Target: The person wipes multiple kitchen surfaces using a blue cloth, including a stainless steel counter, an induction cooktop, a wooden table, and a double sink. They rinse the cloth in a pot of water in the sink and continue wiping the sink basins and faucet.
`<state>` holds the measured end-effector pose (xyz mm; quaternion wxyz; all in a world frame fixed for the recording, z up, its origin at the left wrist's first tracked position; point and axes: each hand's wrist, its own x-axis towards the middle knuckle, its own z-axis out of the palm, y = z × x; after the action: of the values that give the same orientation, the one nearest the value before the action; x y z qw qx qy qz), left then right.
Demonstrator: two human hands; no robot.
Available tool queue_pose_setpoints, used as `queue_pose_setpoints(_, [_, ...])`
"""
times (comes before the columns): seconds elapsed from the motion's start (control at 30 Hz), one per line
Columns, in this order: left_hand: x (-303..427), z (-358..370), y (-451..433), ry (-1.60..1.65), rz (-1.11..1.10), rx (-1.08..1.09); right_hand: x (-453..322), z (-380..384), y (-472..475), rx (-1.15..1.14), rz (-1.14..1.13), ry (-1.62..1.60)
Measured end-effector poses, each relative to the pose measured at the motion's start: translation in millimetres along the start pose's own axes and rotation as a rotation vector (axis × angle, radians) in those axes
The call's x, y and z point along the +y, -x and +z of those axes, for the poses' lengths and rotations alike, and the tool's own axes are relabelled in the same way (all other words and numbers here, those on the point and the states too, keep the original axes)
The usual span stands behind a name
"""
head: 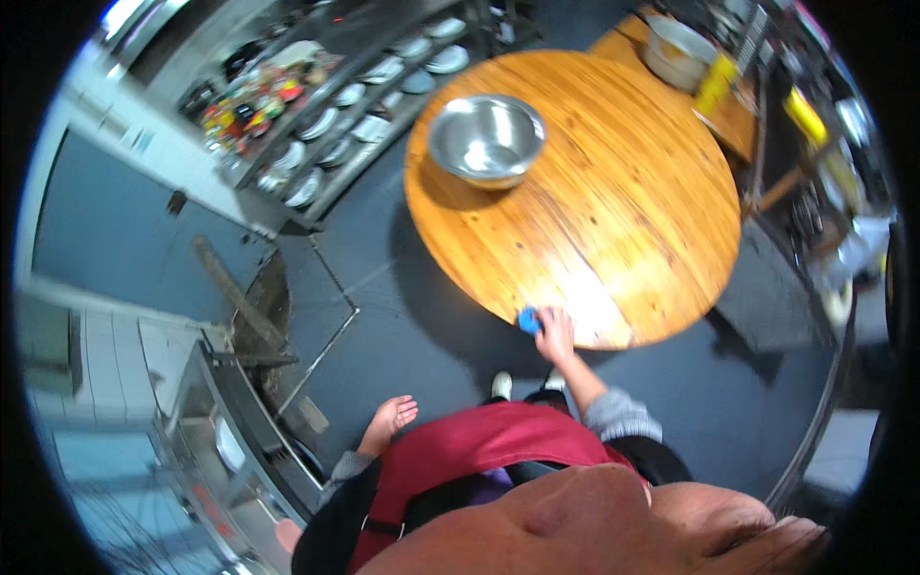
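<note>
My right hand (555, 338) is at the near edge of a round wooden table (618, 187), closed on a small blue object (530, 320), perhaps a cloth or sponge. Part of that object is hidden under the fingers. To the left, my left hand (395, 417) hangs in the air over the floor with its fingers extended and nothing in it. On the far left part of the tabletop stands a large stainless steel bowl (489, 140); no contents show in it. Light glares off the wood just beyond my right hand.
Metal shelving (359, 118) with several white plates stands behind the table on the left. A large pot (679, 54) rests on a wooden surface at the back right. At the lower left is a metal-framed unit (244, 417). A wooden pole (237, 291) leans near the grey door (136, 208).
</note>
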<state>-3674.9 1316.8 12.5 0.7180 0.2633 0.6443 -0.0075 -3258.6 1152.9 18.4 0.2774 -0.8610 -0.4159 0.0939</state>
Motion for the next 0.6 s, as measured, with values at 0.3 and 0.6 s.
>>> queue_pose_setpoints(0.3, [41.2,42.1,-92.2,-0.218,0.062,-0.04,180.8,-26.5,213.0,-0.146,0.721,0.07])
queue_pose_setpoints(0.6, [29.4,120.5,-125.6,-0.524,0.02,0.089,301.3,-74.2,445.5,0.128,1.487,-0.455])
